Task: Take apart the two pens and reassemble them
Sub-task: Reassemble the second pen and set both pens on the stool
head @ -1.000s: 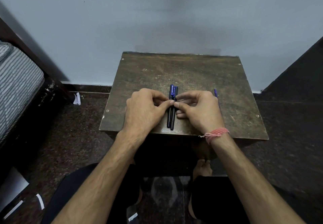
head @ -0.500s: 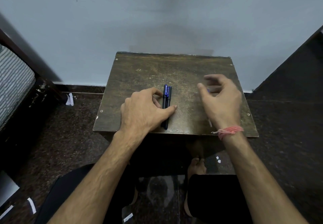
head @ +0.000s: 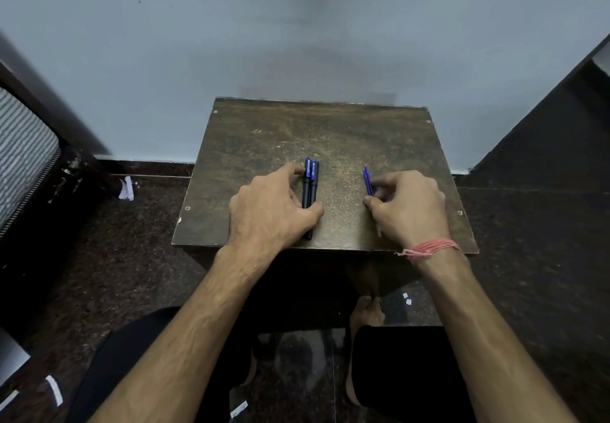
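Two dark pens (head: 310, 188) with blue caps lie side by side, pointing away from me, in the middle of a small worn wooden table (head: 330, 132). My left hand (head: 270, 211) lies beside them, its index finger at the caps and its thumb across their barrels. A thin blue refill (head: 368, 181) lies to the right; its pale tip pokes out under my palm near the table's front edge. My right hand (head: 409, 208) pinches that refill between thumb and fingers, and wears a pink thread at the wrist.
The table stands against a pale blue wall (head: 297, 26). A striped cushion (head: 23, 152) on dark furniture is at the left, a dark panel (head: 544, 132) at the right. Paper scraps (head: 127, 188) lie on the dark stone floor. My knees sit under the table's front edge.
My right hand left the two pens, moved right and came down to pinch the blue refill. My left hand stayed at the pens.
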